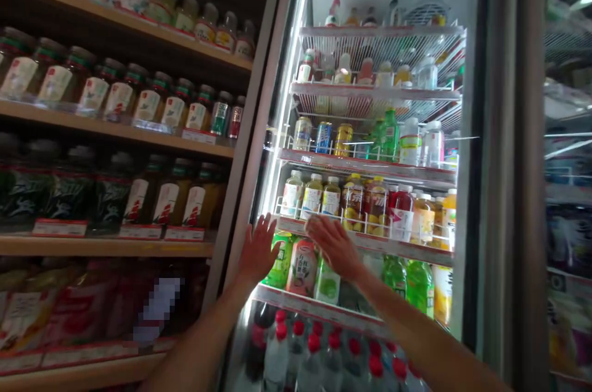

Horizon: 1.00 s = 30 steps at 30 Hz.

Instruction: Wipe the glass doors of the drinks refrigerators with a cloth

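Observation:
My left hand [258,251] is raised at the left edge of a lit drinks cooler, fingers apart and holding nothing. To its right, my right hand [332,244] reaches up with fingers stretched out and nothing in them. Both are in front of the cooler shelf rail [379,243]. Close to the hands stand a green bottle [280,265], a reddish bottle [302,267] and another bottle with a green label [327,281]. Whether either hand touches the glass or the cooler is hard to tell.
Wooden shelves [111,124] with rows of bottles fill the left side. Cans [324,137] and more bottles stand on the cooler's upper racks. Red-capped clear bottles [312,364] are at the bottom. A metal upright [504,195] borders the cooler on the right.

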Motion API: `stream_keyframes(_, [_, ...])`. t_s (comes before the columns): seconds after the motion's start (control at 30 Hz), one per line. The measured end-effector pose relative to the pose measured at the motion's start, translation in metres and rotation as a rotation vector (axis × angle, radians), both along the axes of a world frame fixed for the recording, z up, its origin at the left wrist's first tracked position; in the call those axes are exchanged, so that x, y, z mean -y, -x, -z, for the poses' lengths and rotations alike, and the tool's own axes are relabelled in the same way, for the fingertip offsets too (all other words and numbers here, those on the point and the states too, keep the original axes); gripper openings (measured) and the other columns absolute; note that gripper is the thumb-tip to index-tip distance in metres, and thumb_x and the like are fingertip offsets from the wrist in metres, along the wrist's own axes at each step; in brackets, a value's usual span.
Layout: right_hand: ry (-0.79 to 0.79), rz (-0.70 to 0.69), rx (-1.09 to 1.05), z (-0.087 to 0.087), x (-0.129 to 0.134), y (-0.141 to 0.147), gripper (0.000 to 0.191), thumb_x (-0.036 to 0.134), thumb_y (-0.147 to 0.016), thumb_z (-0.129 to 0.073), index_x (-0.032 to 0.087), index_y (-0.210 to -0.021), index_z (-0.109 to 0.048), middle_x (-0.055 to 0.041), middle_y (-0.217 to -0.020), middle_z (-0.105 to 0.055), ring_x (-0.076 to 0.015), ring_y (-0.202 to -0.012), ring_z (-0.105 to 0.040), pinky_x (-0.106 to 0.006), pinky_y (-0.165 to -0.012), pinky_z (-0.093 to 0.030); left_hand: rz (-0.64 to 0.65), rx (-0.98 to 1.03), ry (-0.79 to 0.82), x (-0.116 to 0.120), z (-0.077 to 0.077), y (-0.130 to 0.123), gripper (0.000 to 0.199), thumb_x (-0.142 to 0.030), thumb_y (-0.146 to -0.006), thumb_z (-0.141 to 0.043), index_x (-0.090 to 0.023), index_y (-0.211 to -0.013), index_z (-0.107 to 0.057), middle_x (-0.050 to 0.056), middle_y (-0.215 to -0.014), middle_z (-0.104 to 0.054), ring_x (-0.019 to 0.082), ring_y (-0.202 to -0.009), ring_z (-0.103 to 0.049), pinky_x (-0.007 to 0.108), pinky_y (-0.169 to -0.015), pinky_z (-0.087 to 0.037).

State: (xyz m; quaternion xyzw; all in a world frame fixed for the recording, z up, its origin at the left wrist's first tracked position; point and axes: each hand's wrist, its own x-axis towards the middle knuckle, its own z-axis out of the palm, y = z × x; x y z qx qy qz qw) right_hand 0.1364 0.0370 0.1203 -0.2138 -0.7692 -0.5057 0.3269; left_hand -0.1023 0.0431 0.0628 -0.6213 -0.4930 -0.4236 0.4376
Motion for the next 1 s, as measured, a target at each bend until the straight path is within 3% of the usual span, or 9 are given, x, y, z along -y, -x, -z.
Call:
stream_keyframes(0.1, [-0.027,0.031,-0.280,-0.040,-0.008,0.012,0.053,0.017,-0.083,-0.044,0.020,-0.136,-0.041,-0.0070,-0.145,-0.039,-0.0240,-0.139,-0.019,-0.047,-0.111,-0.021,-0.039,0.035,0.002,0.001,0.010,0.017,0.053,-0.031,-0.090,-0.035,-0.016,-0.140,-0.029,0.013,-0.146,-0.033,0.025,-0.136,-0.028,0.049,-0.110,-0.023])
stream_keyframes(0.17, [-0.014,0.034,-0.277,-0.048,-0.009,0.021,0.053,0.016,-0.083,-0.044,0.019,-0.136,-0.041,-0.0070,-0.146,-0.037,-0.0250,-0.139,-0.019,-0.047,-0.111,-0.021,-0.058,0.067,0.010,0.002,0.018,0.026,0.055,-0.030,-0.089,-0.035,-0.014,-0.141,-0.027,0.014,-0.145,-0.034,0.025,-0.136,-0.029,0.048,-0.109,-0.025])
stream_keyframes(0.33, [0.035,-0.052,0.150,0.001,-0.001,0.040,0.055,0.016,-0.083,-0.047,0.021,-0.137,-0.038,-0.0036,-0.144,-0.040,-0.0230,-0.137,-0.025,-0.043,-0.111,-0.023,-0.084,0.046,0.069,0.011,0.028,0.042,0.053,-0.029,-0.087,-0.037,-0.013,-0.137,-0.035,0.014,-0.144,-0.036,0.024,-0.135,-0.032,0.047,-0.109,-0.026])
stream_keyframes(0.4, [0.038,-0.087,0.232,0.003,-0.002,0.049,0.056,0.016,-0.083,-0.047,0.021,-0.138,-0.037,-0.0042,-0.143,-0.041,-0.0215,-0.136,-0.028,-0.042,-0.111,-0.025,-0.098,0.042,0.077,0.015,0.027,0.048,0.052,-0.028,-0.086,-0.037,-0.011,-0.136,-0.037,0.015,-0.143,-0.037,0.024,-0.134,-0.033,0.046,-0.108,-0.028])
stream_keyframes(0.6, [0.085,-0.049,-0.104,-0.062,-0.020,0.095,0.055,0.014,-0.082,-0.047,0.019,-0.136,-0.041,-0.0075,-0.146,-0.037,-0.0273,-0.137,-0.024,-0.049,-0.111,-0.021,-0.127,0.061,0.078,0.022,0.023,0.062,0.054,-0.028,-0.087,-0.038,-0.011,-0.137,-0.035,0.013,-0.143,-0.038,0.024,-0.133,-0.035,0.045,-0.108,-0.028])
stream_keyframes(0.67, [0.101,-0.069,-0.071,-0.049,-0.020,0.108,0.056,0.012,-0.082,-0.045,0.017,-0.137,-0.040,-0.0073,-0.146,-0.036,-0.0271,-0.138,-0.022,-0.048,-0.112,-0.021,-0.129,0.061,0.081,0.024,0.025,0.066,0.053,-0.029,-0.086,-0.038,-0.011,-0.137,-0.036,0.014,-0.143,-0.038,0.024,-0.133,-0.035,0.045,-0.108,-0.028])
stream_keyframes(0.8, [0.113,-0.134,0.175,0.024,-0.012,0.121,0.055,0.009,-0.082,-0.044,0.017,-0.136,-0.040,-0.0059,-0.144,-0.041,-0.0227,-0.136,-0.028,-0.042,-0.111,-0.026,-0.141,0.069,0.079,0.029,0.030,0.079,0.052,-0.028,-0.086,-0.038,-0.010,-0.134,-0.040,0.016,-0.142,-0.038,0.025,-0.132,-0.037,0.046,-0.108,-0.029])
stream_keyframes(0.87, [0.119,-0.167,0.284,0.041,-0.010,0.120,0.052,0.010,-0.082,-0.045,0.018,-0.134,-0.042,-0.0053,-0.141,-0.045,-0.0202,-0.133,-0.033,-0.040,-0.110,-0.029,-0.146,0.073,0.085,0.033,0.029,0.082,0.051,-0.030,-0.086,-0.038,-0.011,-0.133,-0.041,0.016,-0.142,-0.038,0.025,-0.132,-0.036,0.045,-0.108,-0.029])
stream_keyframes(1.0, [0.120,-0.125,0.139,-0.001,-0.012,0.109,0.055,0.011,-0.082,-0.046,0.020,-0.136,-0.040,-0.0056,-0.142,-0.043,-0.0219,-0.133,-0.031,-0.043,-0.111,-0.024,-0.132,0.060,0.141,0.041,0.020,0.073,0.051,-0.028,-0.087,-0.039,-0.011,-0.135,-0.039,0.015,-0.144,-0.036,0.025,-0.135,-0.031,0.045,-0.109,-0.027])
